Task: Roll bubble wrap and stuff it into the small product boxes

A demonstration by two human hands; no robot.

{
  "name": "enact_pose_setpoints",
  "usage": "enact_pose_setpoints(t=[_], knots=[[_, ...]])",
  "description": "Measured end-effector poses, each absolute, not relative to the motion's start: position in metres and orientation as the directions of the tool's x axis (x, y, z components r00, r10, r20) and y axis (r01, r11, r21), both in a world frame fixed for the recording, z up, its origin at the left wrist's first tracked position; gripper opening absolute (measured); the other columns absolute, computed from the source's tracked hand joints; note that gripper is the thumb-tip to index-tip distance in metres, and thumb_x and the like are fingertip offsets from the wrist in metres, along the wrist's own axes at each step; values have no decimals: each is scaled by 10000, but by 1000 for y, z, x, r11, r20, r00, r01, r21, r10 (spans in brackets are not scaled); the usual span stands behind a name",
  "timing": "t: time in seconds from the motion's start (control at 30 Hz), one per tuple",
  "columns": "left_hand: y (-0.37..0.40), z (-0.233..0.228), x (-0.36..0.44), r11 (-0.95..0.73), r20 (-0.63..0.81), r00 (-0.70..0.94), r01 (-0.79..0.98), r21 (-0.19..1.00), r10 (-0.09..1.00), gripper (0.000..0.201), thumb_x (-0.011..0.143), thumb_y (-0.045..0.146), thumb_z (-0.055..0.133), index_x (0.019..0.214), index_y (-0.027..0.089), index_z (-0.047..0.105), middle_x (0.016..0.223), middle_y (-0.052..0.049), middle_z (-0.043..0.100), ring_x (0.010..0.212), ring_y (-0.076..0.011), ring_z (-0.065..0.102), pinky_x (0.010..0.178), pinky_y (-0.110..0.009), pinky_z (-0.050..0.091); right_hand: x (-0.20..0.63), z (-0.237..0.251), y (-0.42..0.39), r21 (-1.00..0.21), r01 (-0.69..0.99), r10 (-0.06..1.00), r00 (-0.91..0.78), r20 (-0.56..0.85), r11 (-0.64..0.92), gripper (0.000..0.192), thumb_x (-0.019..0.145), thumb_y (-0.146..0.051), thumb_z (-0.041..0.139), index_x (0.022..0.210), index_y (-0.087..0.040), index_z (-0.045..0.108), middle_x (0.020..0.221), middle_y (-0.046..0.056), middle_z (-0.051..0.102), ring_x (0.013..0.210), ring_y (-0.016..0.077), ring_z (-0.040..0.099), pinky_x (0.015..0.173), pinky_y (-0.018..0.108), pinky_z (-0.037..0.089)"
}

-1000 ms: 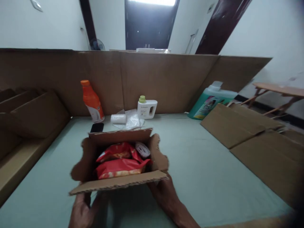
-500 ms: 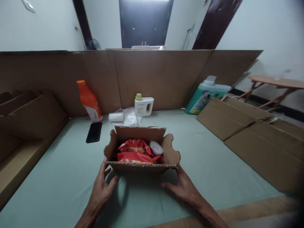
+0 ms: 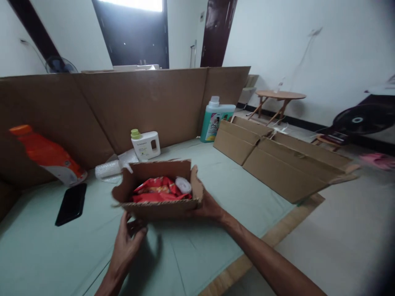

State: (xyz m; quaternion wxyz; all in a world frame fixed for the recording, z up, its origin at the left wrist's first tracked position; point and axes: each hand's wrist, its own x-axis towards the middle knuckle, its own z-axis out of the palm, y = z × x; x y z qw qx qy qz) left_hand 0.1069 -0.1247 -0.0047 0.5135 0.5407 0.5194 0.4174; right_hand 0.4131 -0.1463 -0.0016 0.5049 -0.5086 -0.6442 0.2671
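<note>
left hand (image 3: 126,242) now off cardboard box (image 3: 160,207), right hand (image 3: 208,207) still gripping

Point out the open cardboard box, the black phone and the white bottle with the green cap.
open cardboard box (image 3: 160,209): head view, near front wall.
black phone (image 3: 71,204): head view, middle of screen.
white bottle (image 3: 145,144): head view, body beside handle.

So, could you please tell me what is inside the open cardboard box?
Inside the cardboard box lie red snack packets and, beside them at the right, a white roll. Whatever sits beneath the packets is covered and cannot be seen.
</note>
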Motion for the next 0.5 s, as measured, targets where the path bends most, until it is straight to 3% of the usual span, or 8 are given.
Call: enact_pose_setpoints(t=[0.1, 0.23, 0.33, 0.5], knots=[[-89, -1, 177, -114, 78, 288, 110, 987, 955, 1013, 725, 435, 701, 1568, 204, 189, 1612, -199, 296, 1414, -341, 446, 1117, -492, 426, 466, 10, -153, -859, 460, 872, 300, 387, 223, 1199, 621, -477, 866, 1582, -249, 187, 1535, 142, 438, 1310, 300, 526, 1070, 472, 456], [-75, -1, 256, -355, 254, 486, 127, 926, 836, 961, 710, 336, 676, 1552, 141, 254, 1656, -220, 163, 1542, -368, 168, 1223, -558, 219, 535, 19, -139, -809, 588, 626, 629, 461, 5, 1165, 600, -439, 842, 1557, -185, 228, 1473, 175, 492, 1252, 309, 556, 1036, 476, 472], [-84, -12, 280, -431, 284, 584, 126, 894, 761, 825, 757, 263, 631, 1523, 154, 343, 1660, -208, 169, 1544, -365, 172, 1207, -569, 259, 571, 17, -122, -785, 615, 500, 702, 507, -67, 1178, 594, -415, 828, 1553, -120, 211, 1539, 218, 400, 1400, 341, 408, 1153, 520, 337], [-97, -39, 272, -433, 255, 597, 174, 885, 761, 662, 777, 198, 621, 1427, 175, 498, 1634, -195, 255, 1523, -377, 243, 1172, -586, 323, 594, 2, -104, -782, 616, 454, 727, 515, -98, 1131, 607, -414, 813, 1533, -78, 257, 1563, 229, 359, 1469, 338, 307, 1226, 497, 211]])
